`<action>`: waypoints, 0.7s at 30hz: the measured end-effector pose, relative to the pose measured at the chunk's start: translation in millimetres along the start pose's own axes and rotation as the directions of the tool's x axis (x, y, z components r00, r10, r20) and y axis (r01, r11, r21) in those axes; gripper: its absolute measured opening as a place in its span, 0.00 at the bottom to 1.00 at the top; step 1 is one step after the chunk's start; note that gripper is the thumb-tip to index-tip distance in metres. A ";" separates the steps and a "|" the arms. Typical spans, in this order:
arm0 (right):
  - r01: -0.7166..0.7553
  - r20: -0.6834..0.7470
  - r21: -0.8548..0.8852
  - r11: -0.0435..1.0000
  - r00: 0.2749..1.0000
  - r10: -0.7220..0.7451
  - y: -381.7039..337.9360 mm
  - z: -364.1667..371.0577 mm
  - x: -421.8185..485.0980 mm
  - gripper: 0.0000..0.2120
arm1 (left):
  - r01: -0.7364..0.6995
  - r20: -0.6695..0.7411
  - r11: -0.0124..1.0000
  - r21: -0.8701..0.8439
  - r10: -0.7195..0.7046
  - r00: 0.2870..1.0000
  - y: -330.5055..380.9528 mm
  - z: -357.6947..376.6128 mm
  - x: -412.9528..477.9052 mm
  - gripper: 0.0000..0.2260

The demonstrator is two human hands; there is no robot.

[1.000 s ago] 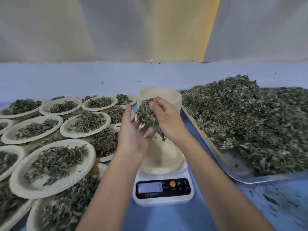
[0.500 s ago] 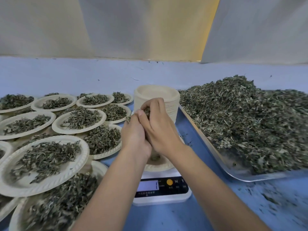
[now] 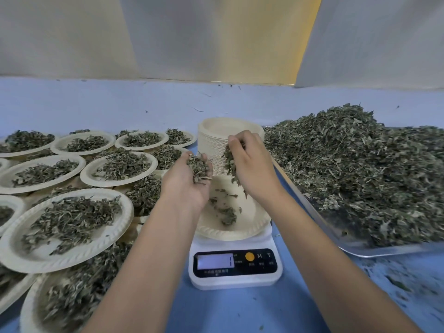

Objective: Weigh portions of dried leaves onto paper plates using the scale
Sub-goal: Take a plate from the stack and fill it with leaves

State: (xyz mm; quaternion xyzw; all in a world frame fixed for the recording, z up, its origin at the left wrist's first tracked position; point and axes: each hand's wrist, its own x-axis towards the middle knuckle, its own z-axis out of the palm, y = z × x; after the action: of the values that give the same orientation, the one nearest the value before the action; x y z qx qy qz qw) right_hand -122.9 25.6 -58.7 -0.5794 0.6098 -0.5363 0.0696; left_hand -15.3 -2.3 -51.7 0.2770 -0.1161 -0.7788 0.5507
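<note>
Two hands, earlier clasped, had parted: left hand (image 3: 186,188) cupped dried leaves (image 3: 198,168), right hand (image 3: 251,171) pinched more; some lay on plate (image 3: 258,224) below fingers. Portion barely begun.

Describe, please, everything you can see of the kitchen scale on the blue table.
The scale is a low white, plastic-looking block with a black front panel holding a lit display, an orange round button and M and T keys. It stands flat on the blue table. A paper plate with a few dried leaves rests on its platform.
</note>
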 end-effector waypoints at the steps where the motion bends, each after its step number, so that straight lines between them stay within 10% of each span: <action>1: -0.052 0.055 0.009 0.999 0.997 0.051 1.6 0.3 0.7 0.10 | 0.003 0.014 1.000 -0.007 -0.003 1.000 2.0 1.5 -0.8 0.11; 8: -0.216 0.313 -0.020 0.976 0.926 0.211 3.6 4.3 -1.1 0.15 | -0.002 0.052 0.998 -0.059 0.005 0.999 11.1 4.0 -5.4 0.13; 21: -0.159 0.142 0.207 0.965 0.981 0.131 -0.6 -12.1 3.5 0.06 | 0.005 0.013 0.998 -0.056 -0.004 1.000 14.0 2.8 -6.6 0.12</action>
State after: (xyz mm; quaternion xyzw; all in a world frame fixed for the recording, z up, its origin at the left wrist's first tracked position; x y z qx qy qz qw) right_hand -132.1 30.0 -51.4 -0.5549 0.5828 -0.5552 0.2102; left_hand -4.2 -1.7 -40.6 0.2568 -0.0969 -0.7848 0.5557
